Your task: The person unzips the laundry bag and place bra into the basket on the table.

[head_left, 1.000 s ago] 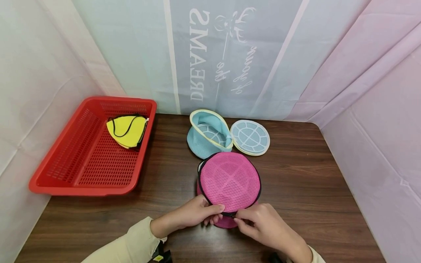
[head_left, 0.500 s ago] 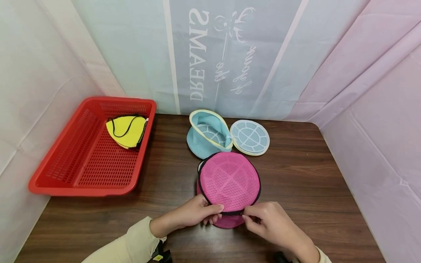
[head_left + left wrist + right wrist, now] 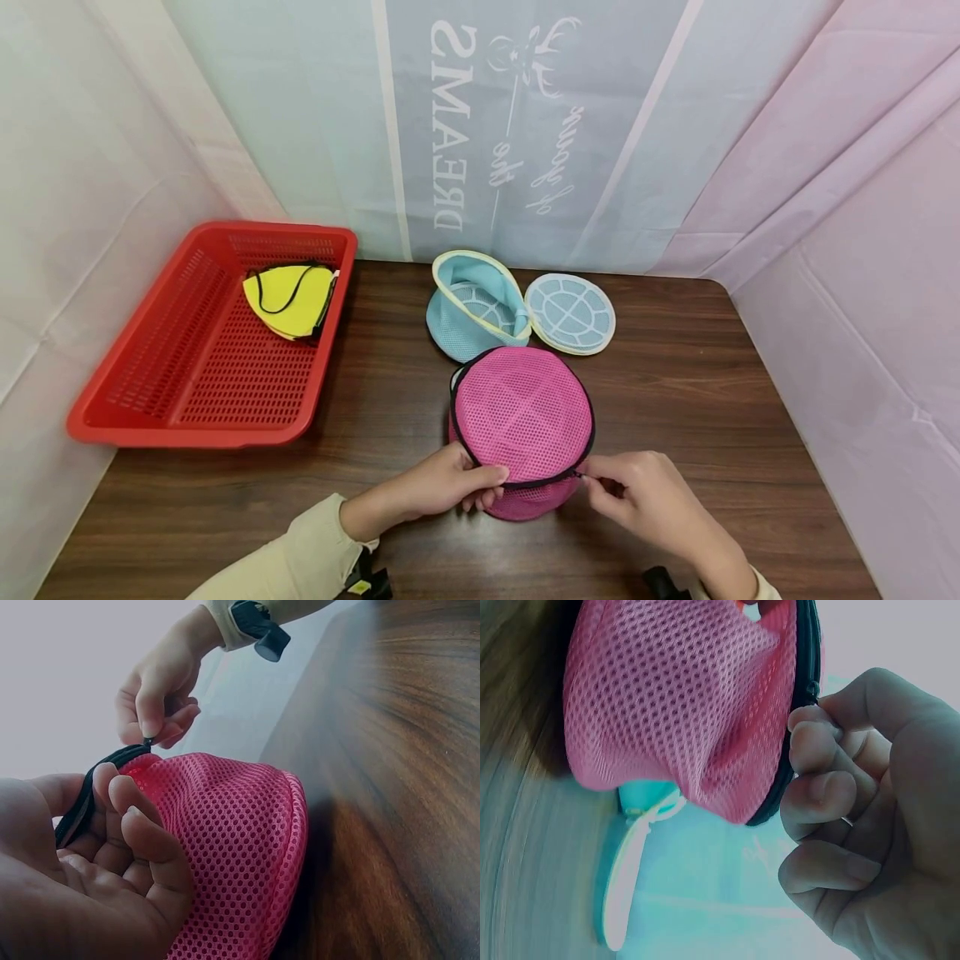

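Note:
A pink mesh laundry bag (image 3: 523,417) with a black zipper rim stands on the table in front of the person. My left hand (image 3: 453,482) grips its rim at the near left, thumb on top and fingers below. At the near right, my right hand (image 3: 637,496) pinches the small zipper pull (image 3: 812,693) between thumb and forefinger. In the left wrist view, the black zipper band (image 3: 86,791) passes between the left thumb and fingers. The round lid lies over the bag's opening.
Just behind the pink bag sits a blue mesh bag (image 3: 468,321), unzipped, its round lid (image 3: 572,314) folded out to the right. A red plastic basket (image 3: 318,367) at the left holds a folded yellow item (image 3: 288,296) with black cord. Fabric curtains (image 3: 300,108) enclose the table.
My right hand has slid the zipper pull to the right along the pink bag's near rim. The left hand keeps its hold in the same place.

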Demonstrator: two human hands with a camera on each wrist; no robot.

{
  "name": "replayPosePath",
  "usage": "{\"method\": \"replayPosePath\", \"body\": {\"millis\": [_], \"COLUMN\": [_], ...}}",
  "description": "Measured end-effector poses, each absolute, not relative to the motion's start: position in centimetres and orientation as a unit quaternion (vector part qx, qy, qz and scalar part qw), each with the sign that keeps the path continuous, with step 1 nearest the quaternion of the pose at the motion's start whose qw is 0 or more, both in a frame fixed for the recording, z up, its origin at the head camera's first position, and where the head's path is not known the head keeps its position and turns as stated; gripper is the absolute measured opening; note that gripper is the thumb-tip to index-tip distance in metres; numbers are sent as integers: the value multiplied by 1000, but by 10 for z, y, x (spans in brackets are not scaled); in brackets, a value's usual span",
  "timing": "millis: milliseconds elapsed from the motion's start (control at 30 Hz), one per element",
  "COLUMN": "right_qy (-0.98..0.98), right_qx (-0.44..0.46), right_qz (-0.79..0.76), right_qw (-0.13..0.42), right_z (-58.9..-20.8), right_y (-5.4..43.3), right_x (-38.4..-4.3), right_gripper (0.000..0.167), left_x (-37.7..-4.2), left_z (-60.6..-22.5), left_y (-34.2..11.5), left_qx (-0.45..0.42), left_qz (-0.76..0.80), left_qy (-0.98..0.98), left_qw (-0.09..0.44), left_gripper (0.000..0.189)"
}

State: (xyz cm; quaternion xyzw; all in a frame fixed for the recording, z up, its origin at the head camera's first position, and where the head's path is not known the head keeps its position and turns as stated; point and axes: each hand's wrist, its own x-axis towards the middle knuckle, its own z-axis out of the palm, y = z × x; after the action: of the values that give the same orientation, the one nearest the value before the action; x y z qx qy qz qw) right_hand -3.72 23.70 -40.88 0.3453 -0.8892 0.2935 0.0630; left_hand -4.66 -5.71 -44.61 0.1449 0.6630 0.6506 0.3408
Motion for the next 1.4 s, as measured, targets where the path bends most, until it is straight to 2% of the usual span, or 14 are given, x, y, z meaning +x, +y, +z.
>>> {"method": "replayPosePath", "body": {"millis": [600, 867, 1400], "right_qy": [-913, -913, -913], "right_qx": [301, 282, 277], "right_qz": [240, 226, 242], "right_qw": [136, 188, 178], "right_z": [-410, -418, -421], "right_y": [257, 263, 263], "right_x": [-52, -62, -61], "right_gripper": [41, 38, 40], "left_x": [-48, -49, -50], "left_z": [-446, -446, -446], "left_y": [-59, -59, -58], "left_qx": [142, 144, 141], "left_qz": [653, 653, 655], "left_qy": [656, 655, 655], "left_qw": [351, 351, 350], "left_gripper": [40, 40, 39]}}
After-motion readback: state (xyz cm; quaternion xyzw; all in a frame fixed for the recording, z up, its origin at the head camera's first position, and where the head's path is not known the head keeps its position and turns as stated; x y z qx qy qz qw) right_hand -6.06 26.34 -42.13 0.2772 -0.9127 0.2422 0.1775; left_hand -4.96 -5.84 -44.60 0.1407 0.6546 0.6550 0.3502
